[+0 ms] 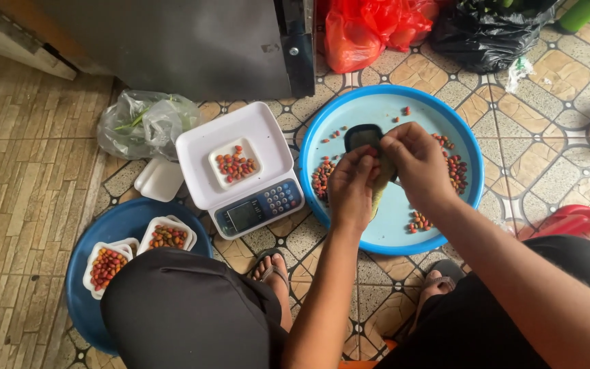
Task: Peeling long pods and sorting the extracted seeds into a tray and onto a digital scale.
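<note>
Dark pouch (365, 137) with an open mouth, held above the middle of the light blue basin (349, 109), pinched at its rim between both hands. Left hand (351, 188) closed on the near edge, fingers together and curled over it; right hand (414, 160) clamped on the far edge, thumb and forefinger pressed tight, a greenish strip hanging below the grip. Small red and orange peppers (457, 171) scattered in clusters around the basin's floor. Just left of the basin, a white scale (237, 167) with a square white tray (235, 162) of peppers on its platform. Nearer, at lower left, a dark blue basin (121, 222) with two more filled white trays (167, 236). Beyond the scale, a clear plastic bag (146, 123) of greens; farther back, a red bag (370, 27) and a black bag (489, 34) on the tiled floor (554, 137).
</note>
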